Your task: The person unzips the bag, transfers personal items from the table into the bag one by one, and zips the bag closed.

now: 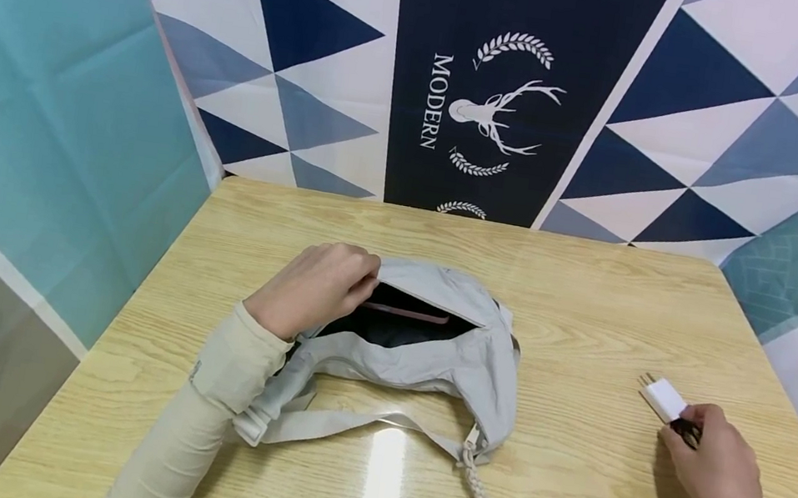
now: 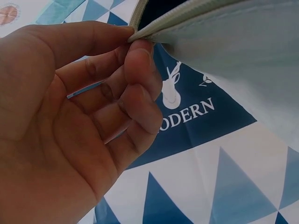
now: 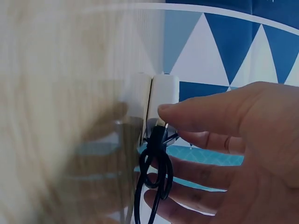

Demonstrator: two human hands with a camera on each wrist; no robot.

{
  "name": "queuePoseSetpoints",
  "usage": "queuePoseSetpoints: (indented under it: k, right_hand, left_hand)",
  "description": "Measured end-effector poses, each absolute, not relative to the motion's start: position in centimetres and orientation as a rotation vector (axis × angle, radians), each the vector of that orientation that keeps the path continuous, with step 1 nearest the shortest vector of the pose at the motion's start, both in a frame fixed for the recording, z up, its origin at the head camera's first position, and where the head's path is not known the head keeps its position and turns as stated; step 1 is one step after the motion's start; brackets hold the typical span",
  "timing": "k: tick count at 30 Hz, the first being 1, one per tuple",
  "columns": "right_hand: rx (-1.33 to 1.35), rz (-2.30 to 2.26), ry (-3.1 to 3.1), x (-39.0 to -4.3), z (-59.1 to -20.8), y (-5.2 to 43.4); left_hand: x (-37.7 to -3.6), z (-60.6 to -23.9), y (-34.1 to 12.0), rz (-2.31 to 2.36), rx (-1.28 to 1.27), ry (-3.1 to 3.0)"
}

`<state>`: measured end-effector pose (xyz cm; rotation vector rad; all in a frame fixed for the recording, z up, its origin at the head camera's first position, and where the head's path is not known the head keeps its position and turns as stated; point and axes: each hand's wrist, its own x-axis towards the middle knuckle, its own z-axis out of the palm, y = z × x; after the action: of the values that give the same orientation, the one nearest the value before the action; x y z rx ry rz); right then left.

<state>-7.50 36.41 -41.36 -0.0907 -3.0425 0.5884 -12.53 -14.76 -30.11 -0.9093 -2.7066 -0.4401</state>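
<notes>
A light grey sling bag (image 1: 392, 361) lies on the table with its zipped mouth open. My left hand (image 1: 318, 285) pinches the zipped edge (image 2: 163, 24) at the mouth's left end between thumb and fingertips, holding it up. Inside the dark lining shows a thin pinkish thing (image 1: 409, 313), mostly hidden. Off to the right, my right hand (image 1: 718, 468) pinches a white plug charger (image 1: 665, 399), its metal prongs pointing away from the hand. A bunched black cable (image 3: 159, 161) is plugged into the charger's near end and hangs by the fingers.
The bag's strap (image 1: 338, 426) loops toward the near side of the wooden table (image 1: 564, 489). A braided zipper pull (image 1: 477, 486) trails from the bag's right end. Behind the table's far edge hangs a patterned cloth (image 1: 329, 88), with a teal sheet (image 1: 48, 93) on the left.
</notes>
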Motion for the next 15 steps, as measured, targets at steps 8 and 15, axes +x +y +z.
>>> queuePoseSetpoints:
  k: [8,15]
  right_hand:
    - [-0.13,0.581,-3.018,-7.27,-41.19,36.16]
    - [-0.117,0.585,-3.027,-6.93,-41.14,35.84]
  left_hand:
    - [-12.48,-30.07,-14.75,-0.45,-0.909,-2.698]
    - [-12.43,-30.04,-14.64,-0.441,-0.913,-2.7]
